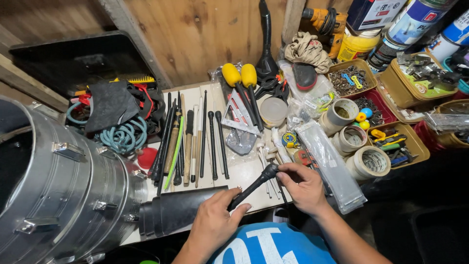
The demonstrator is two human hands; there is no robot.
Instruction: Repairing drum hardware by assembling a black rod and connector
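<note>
Gripping a black rod low, the left hand steadied it while the right hand pinched its knobbed tip above the bench.

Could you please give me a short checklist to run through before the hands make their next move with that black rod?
1. Left hand grips the lower end of the black rod: ok.
2. Right hand fingers pinch the rod's knobbed tip: ok.
3. Rod is lifted free of the row of loose rods on the white board: ok.
4. Black tube lies beside the left hand, mouth against the metal drum: ok.
5. Tip is fully seated or threaded: cannot tell, fingers cover it.
6. Bag of cable ties lies close to the right wrist: not ok, it crowds it.
</note>
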